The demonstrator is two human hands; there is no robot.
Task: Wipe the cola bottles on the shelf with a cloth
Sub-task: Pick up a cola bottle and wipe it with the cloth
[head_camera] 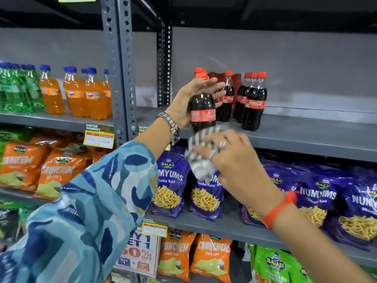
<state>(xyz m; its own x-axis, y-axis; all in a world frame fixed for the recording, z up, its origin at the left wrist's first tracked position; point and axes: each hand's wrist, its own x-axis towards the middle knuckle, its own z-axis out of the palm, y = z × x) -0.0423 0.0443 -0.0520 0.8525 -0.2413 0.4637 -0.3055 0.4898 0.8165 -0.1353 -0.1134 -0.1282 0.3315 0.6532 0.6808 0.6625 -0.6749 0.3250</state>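
Note:
My left hand (184, 105) grips a small cola bottle (202, 107) with a red cap and red label, holding it in the air in front of the grey shelf (306, 137). My right hand (230, 158) holds a grey-and-white checked cloth (201, 154) bunched against the bottle's bottom end. Several more cola bottles (254, 103) stand upright on the shelf just right of the held one, with a wrapped pack behind them.
Orange soda bottles (75, 92) and green bottles (16, 88) fill the shelf bay to the left, past a perforated metal upright (120, 68). Purple snack bags (171, 182) and orange chip bags (55, 172) sit on lower shelves.

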